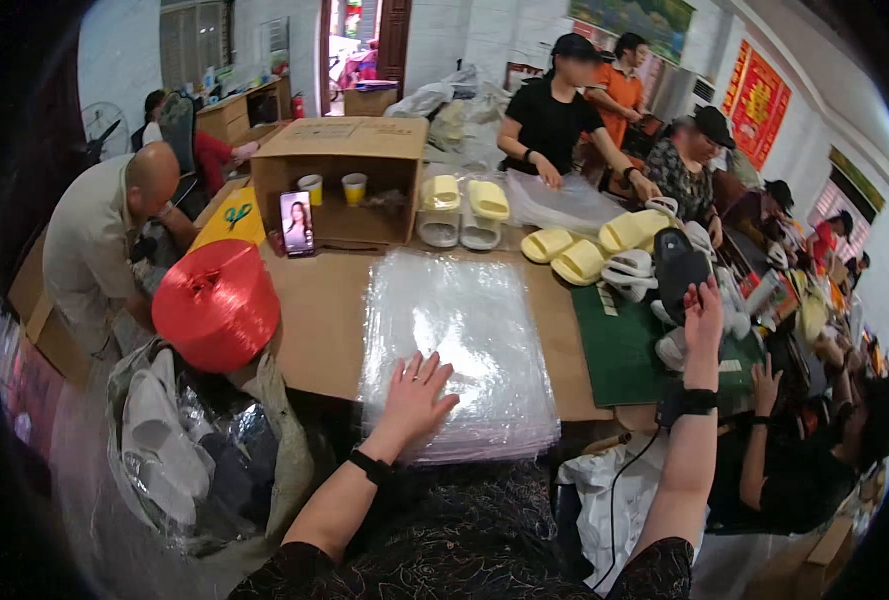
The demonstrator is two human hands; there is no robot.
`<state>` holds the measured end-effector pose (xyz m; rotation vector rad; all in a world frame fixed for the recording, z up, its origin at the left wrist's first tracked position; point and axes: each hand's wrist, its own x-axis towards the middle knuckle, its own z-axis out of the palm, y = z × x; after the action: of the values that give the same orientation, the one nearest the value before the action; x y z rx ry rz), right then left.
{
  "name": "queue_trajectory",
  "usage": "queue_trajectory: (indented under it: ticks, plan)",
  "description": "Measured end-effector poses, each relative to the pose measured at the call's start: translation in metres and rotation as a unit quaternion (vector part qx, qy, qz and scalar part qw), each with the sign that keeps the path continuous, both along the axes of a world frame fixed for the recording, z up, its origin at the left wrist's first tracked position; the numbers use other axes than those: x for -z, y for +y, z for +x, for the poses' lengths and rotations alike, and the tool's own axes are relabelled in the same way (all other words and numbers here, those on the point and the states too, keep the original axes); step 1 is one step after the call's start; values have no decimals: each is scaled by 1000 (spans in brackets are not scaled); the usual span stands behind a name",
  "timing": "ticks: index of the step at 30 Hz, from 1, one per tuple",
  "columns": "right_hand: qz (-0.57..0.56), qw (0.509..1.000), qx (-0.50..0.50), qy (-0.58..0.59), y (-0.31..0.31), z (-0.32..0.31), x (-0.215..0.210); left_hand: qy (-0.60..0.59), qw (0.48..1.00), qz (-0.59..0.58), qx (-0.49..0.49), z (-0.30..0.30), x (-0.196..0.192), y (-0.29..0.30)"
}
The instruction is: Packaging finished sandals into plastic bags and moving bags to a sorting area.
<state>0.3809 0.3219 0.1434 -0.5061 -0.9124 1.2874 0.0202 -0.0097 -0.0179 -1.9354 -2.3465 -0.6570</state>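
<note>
A stack of clear plastic bags (465, 330) lies on the cardboard-covered table in front of me. Flat on its near left part rests my left hand (417, 398), fingers spread. My right hand (704, 312) reaches forward over the right side of the table, its fingers loosely bent and apart. Right beside its fingertips is a black slipper (681, 268), and I cannot tell whether they touch it. White slippers (629, 272) lie around the black one by a green mat (605, 350). Yellow slippers (577, 255) sit just beyond.
An open cardboard box (337, 140) holds two cups; a phone (298, 224) leans at its front. A red twine roll (215, 303) and scissors (238, 214) lie left. A sack of slippers (165, 440) stands below. Co-workers (555, 125) handle items across the table and along the right.
</note>
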Motion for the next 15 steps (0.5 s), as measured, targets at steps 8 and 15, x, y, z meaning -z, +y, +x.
queue_trajectory:
  ticks: [8,15]
  plan:
    - [64,973,-207,-82,-111,-119,-105,2,999,36,-4,-3,8,-2]
    - [-17,912,-370,-178,-99,-171,-79,-2,997,74,11,-4,5,-3]
